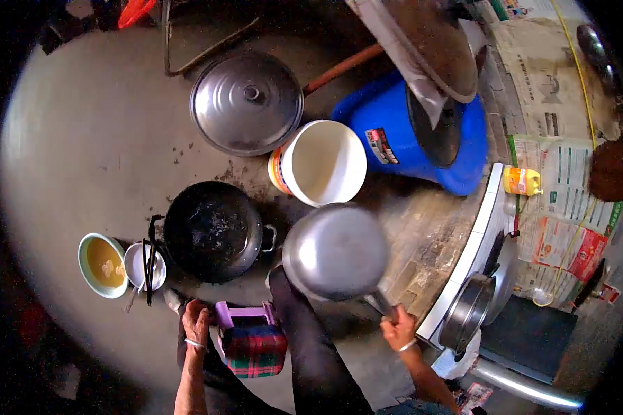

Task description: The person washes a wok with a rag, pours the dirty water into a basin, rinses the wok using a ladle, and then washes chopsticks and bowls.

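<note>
My right hand (pixel 399 328) is closed round the handle of a grey metal frying pan (pixel 336 252), held out beyond my knees. I cannot tell whether its inside or underside faces me. My left hand (pixel 196 319) lies on my left knee, fingers loosely bent, beside a low purple stool (pixel 245 312) with a plaid cover. Beyond my feet a black two-handled wok (pixel 212 232) sits on the floor. Left of it are a white bowl (pixel 144 265) with dark chopsticks (pixel 149 273) across it and a pale green bowl (pixel 102 265) of yellowish liquid.
A white bucket (pixel 325 163) and a blue tub (pixel 422 149) stand ahead, near a metal lid (pixel 248 104). To the right runs a white-tiled ledge (pixel 467 256) with a dark pan (pixel 468 312) and a yellow bottle (pixel 522 181). Newspaper (pixel 561 235) covers the surface beyond.
</note>
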`<state>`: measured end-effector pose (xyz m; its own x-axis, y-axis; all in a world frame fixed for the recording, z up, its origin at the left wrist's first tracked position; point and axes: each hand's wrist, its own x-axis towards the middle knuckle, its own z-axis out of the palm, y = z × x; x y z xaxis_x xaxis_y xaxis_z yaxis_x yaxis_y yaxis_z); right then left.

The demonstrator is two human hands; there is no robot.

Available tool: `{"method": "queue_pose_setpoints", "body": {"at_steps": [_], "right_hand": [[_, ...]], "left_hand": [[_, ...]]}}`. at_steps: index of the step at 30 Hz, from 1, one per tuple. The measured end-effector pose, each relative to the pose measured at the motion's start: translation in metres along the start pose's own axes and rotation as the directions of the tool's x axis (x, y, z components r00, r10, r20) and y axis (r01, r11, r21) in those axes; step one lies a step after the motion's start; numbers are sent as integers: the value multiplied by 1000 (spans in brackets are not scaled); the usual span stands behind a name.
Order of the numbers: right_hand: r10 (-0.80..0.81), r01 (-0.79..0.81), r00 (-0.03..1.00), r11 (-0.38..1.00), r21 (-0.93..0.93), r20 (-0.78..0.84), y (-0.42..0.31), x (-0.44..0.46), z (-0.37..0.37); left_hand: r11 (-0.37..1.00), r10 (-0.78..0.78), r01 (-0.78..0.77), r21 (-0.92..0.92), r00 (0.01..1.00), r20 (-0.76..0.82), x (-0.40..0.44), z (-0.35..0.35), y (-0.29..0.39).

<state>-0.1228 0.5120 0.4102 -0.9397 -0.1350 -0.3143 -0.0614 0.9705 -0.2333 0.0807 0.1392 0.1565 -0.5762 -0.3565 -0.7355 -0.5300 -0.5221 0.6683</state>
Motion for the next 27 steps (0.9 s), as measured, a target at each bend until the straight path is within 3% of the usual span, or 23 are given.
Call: {"method": "queue_pose_setpoints", "body": {"at_steps": [2, 4, 6, 8, 12, 14, 16, 17, 18, 19, 20, 21, 22, 23, 24, 26, 27], "right_hand": [[81, -61, 981, 991, 116, -174, 31, -7, -19], [294, -120, 892, 887, 446, -344, 16, 14, -42], [223, -39, 824, 940, 340, -522, 22, 49, -64], [377, -68, 791, 838, 542, -483, 48, 88, -79], [412, 28, 724, 785, 619, -554, 90, 209, -104], [509, -141, 710, 780, 609, -487, 96, 264, -121], [649, -156, 699, 548, 822, -300, 119, 316, -129], [670, -196, 674, 567, 800, -310, 129, 338, -131], [686, -240, 657, 583, 776, -312, 142, 364, -131], [658, -267, 676, 638, 722, -332, 175, 393, -130], [598, -244, 737, 669, 702, -314, 226, 423, -134], [631, -319, 739, 637, 701, -236, 249, 448, -141], [622, -373, 779, 563, 738, -81, 307, 488, -157], [622, -342, 758, 634, 693, -196, 265, 476, -154], [614, -309, 767, 608, 731, -187, 323, 511, -164], [629, -529, 724, 769, 358, -283, 319, 503, -180], [628, -585, 732, 778, 230, -263, 256, 474, -175]], "left_hand": [[995, 29, -29, 100, 1000, 4, 2, 1, -1], [988, 59, -64, 144, 997, 42, 1, 2, -1], [997, 71, -70, -24, 996, 54, 1, 4, -10], [997, 79, -79, 11, 995, 65, 0, 3, -8], [989, 27, -30, 146, 999, 21, -5, 5, -10], [970, -13, 21, 243, 999, -37, -8, 17, 0], [947, 64, -72, 314, 997, 36, -7, 12, -16], [962, 68, -67, 263, 998, 4, -2, 5, -46], [980, 38, -22, 199, 996, -78, -10, 13, -33], [863, 154, -145, 484, 988, 22, -8, 13, -23], [910, 129, -96, 402, 990, -55, -12, 19, -22], [904, 0, 19, 427, 999, -46, -14, 24, -7], [917, 53, -28, 399, 997, -50, -17, 32, 3], [910, -3, 30, 413, 998, -68, -13, 25, -21], [902, 42, -15, 431, 998, -52, -13, 22, -30], [874, 84, -38, 484, 994, -74, -18, 27, -28], [851, 80, -36, 523, 995, -60, -18, 26, -27]]}}
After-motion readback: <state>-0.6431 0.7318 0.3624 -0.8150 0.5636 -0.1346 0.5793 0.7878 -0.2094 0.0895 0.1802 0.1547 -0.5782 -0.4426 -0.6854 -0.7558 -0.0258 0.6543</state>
